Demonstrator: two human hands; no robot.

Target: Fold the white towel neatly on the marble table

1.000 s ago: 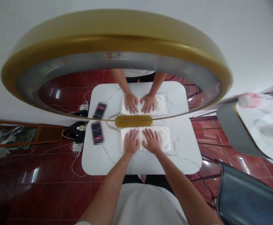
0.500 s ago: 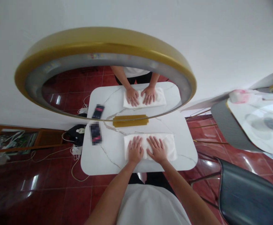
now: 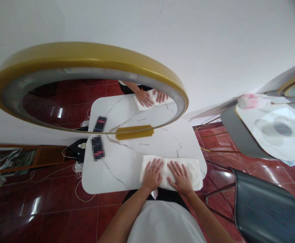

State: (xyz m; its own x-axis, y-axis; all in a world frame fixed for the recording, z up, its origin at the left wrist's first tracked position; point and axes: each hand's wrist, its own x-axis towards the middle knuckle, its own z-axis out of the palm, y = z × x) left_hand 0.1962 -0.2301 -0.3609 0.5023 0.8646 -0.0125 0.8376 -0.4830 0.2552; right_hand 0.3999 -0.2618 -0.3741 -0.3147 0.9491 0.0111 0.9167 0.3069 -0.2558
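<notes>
Right of center in the lower frame, we record a folded white cloth [image 3: 165, 176] at the near edge of the marbled table [image 3: 122, 162]. Our left hand [image 3: 152, 174] and right hand [image 3: 181, 179] rest on it, palms down, fingers extended, grasping nothing. Upper left: gold-rimmed mirror [image 3: 74, 109]. Lower right: dark chair [image 3: 266, 202].

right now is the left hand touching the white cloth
Touching: the head view shows the left hand, back upward, spread flat on the white cloth, with no visible gap.
</notes>
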